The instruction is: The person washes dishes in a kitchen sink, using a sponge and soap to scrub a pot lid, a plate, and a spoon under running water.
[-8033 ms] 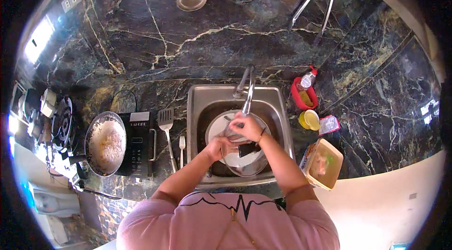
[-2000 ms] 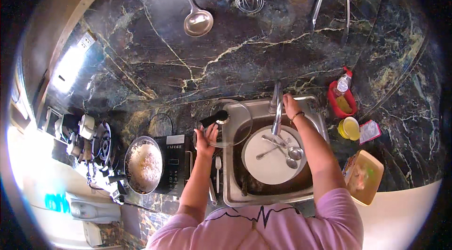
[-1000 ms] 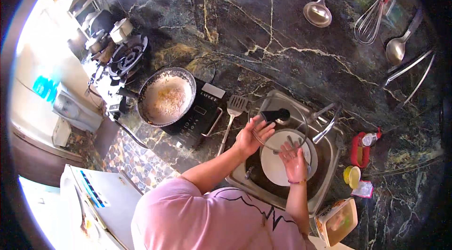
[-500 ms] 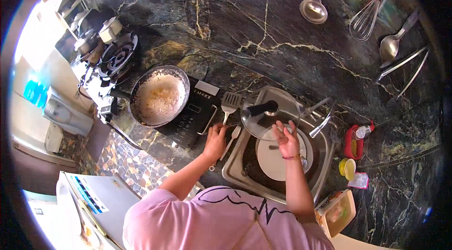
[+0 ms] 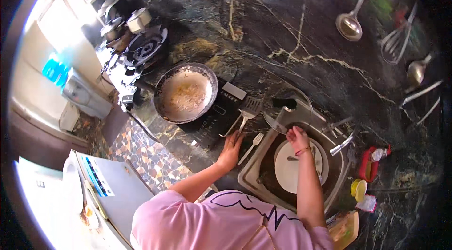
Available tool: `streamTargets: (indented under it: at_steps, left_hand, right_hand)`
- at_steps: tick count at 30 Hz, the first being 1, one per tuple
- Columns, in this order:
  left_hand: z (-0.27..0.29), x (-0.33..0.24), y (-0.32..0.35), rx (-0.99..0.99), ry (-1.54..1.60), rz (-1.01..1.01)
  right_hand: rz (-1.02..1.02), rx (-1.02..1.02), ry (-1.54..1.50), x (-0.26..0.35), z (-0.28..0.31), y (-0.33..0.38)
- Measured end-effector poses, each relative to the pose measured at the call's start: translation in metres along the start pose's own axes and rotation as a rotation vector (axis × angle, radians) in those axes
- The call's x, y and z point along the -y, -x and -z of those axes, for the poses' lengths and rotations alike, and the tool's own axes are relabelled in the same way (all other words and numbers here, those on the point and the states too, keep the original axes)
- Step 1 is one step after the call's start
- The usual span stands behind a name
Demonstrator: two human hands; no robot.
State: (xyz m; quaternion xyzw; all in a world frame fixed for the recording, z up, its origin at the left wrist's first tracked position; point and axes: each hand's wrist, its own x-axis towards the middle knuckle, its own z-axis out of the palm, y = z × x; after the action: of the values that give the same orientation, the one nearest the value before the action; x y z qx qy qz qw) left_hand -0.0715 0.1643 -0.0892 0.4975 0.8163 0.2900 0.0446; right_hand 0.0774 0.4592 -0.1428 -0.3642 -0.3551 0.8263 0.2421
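Wrap the left hand (image 5: pixel 229 153)'s bent fingers squarely round the slotted turner (image 5: pixel 252 105)'s handle. The right hand (image 5: pixel 298 140)'s curled fingers shouldn't jostle the glass lid (image 5: pixel 290 105). Neither grip can be confirmed.

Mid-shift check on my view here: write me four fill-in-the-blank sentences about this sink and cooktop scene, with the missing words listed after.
1. The left hand is at the handle of the slotted ____.
2. The frying pan sits on the ____ cooktop.
3. The plate lies inside the metal ____.
4. Nearer to the glass lid is the person's ____.

Missing words: spatula; black; sink; right hand.
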Motion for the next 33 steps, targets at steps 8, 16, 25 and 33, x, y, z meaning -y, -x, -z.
streamTargets:
  at_steps: [8, 16, 25, 33]
  left_hand:
    - [0.016, -0.017, 0.0, -0.042, 0.042, -0.119]
    - [-0.035, -0.084, -0.024, 0.245, 0.256, -0.457]
    - [-0.164, -0.134, -0.076, 0.435, -0.213, -0.83]
    - [-0.157, -0.159, -0.082, 0.719, -0.433, -0.665]
  right_hand:
    - [0.33, -0.165, 0.529, 0.015, 0.025, 0.041]
    - [0.599, -0.527, 1.751, -0.02, 0.125, 0.135]
    - [0.427, -0.336, 1.621, -0.022, 0.091, 0.159]
    - [0.862, -0.692, 1.269, 0.105, 0.107, 0.083]
